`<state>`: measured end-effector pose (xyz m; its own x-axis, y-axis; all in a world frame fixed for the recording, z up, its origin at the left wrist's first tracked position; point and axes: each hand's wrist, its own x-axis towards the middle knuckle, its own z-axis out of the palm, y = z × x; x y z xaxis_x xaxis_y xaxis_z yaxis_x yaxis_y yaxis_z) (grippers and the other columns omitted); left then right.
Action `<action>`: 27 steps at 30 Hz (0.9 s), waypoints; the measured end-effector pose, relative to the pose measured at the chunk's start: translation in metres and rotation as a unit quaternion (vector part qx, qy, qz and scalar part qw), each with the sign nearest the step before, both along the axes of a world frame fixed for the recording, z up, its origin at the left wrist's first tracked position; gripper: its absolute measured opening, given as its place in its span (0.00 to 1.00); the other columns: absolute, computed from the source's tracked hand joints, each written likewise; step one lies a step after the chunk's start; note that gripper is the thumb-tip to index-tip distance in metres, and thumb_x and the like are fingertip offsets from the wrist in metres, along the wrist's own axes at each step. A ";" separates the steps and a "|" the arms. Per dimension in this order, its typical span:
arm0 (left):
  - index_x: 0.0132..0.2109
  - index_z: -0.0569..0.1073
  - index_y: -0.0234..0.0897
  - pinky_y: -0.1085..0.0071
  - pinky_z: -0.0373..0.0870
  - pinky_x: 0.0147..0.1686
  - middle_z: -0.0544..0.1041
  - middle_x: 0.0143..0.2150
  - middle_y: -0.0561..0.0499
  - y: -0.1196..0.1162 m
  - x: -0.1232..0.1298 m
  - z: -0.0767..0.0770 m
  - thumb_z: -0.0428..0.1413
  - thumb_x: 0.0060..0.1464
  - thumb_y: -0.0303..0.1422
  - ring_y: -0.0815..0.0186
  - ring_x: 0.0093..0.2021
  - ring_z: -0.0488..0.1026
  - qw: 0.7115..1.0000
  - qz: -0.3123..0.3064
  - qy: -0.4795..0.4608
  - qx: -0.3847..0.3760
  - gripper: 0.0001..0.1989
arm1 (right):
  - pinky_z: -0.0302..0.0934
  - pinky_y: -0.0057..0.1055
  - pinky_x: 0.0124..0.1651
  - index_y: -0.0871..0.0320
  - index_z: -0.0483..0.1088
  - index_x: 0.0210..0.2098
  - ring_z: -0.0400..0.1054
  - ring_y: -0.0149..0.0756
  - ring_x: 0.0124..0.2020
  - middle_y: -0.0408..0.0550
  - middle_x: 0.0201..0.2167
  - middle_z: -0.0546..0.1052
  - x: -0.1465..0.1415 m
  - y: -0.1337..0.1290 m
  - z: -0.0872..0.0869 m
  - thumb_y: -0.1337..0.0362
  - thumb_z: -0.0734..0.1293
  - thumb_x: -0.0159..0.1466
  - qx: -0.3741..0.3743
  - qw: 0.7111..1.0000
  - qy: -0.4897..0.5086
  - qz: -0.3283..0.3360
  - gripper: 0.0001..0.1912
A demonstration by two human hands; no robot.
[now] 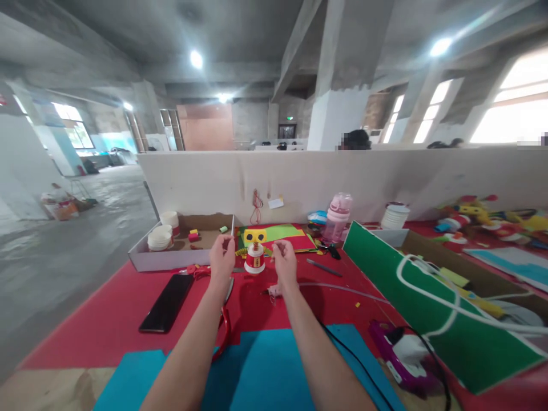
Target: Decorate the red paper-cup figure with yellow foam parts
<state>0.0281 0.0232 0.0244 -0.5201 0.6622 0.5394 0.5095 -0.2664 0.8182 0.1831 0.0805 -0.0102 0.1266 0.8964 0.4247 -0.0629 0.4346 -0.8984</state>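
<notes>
A small paper-cup figure (255,261) hangs above the red table between my two hands, with a red-and-white body and a yellow head with two dark eyes. My left hand (222,258) is closed in a pinch at its coiled yellow-green arm on the left side. On the other side, my right hand (284,260) pinches the end of the opposite arm. Below my right hand lies a pink glue gun (274,290). Scissors with red handles (223,337) lie partly under my left forearm.
A black phone (166,303) lies at left, before an open box (171,261) with paper cups. Coloured sheets (291,235) and a pink bottle (338,217) stand toward the partition. At right are a green-sided box (389,302) and a purple power strip (394,354) with cables.
</notes>
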 end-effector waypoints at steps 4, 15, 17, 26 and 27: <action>0.38 0.74 0.39 0.64 0.65 0.42 0.75 0.38 0.48 0.010 -0.008 -0.021 0.52 0.51 0.32 0.60 0.41 0.70 0.994 0.095 0.045 0.011 0.08 | 0.63 0.35 0.45 0.57 0.66 0.40 0.67 0.37 0.39 0.50 0.43 0.74 -0.003 0.031 0.009 0.60 0.66 0.53 0.013 0.997 -0.064 0.037 0.15; 0.41 0.77 0.44 0.52 0.55 0.59 0.72 0.54 0.47 0.031 0.007 -0.026 0.63 0.44 0.39 0.49 0.63 0.57 0.988 0.061 0.130 -0.056 0.14 | 0.63 0.38 0.49 0.58 0.71 0.44 0.69 0.42 0.48 0.51 0.45 0.76 -0.005 0.053 0.003 0.60 0.67 0.54 0.072 0.972 -0.152 0.163 0.18; 0.38 0.78 0.43 0.50 0.54 0.59 0.73 0.55 0.47 0.037 0.011 -0.025 0.64 0.42 0.37 0.48 0.64 0.56 0.989 0.053 0.117 -0.077 0.13 | 0.63 0.39 0.51 0.57 0.73 0.43 0.68 0.42 0.50 0.51 0.47 0.76 -0.004 0.057 0.006 0.61 0.66 0.55 0.097 0.965 -0.164 0.178 0.16; 0.34 0.81 0.44 0.47 0.53 0.59 0.74 0.55 0.49 0.049 0.016 -0.026 0.66 0.40 0.37 0.46 0.63 0.56 0.993 0.031 0.067 -0.090 0.10 | 0.58 0.41 0.58 0.54 0.77 0.37 0.70 0.41 0.50 0.48 0.43 0.79 0.008 0.062 0.023 0.67 0.64 0.54 0.150 0.943 -0.229 0.190 0.13; 0.34 0.81 0.44 0.47 0.53 0.59 0.74 0.55 0.48 0.050 0.015 -0.028 0.66 0.40 0.36 0.46 0.63 0.57 0.993 0.029 0.064 -0.090 0.09 | 0.59 0.41 0.57 0.54 0.77 0.37 0.70 0.41 0.49 0.47 0.43 0.79 0.009 0.062 0.024 0.68 0.64 0.54 0.149 0.943 -0.233 0.185 0.14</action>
<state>0.0435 0.0737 -0.0035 -0.4952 0.7251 0.4785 0.6225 -0.0881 0.7777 0.1918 0.1422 0.0138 -0.4343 0.6752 0.5963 0.1114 0.6971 -0.7082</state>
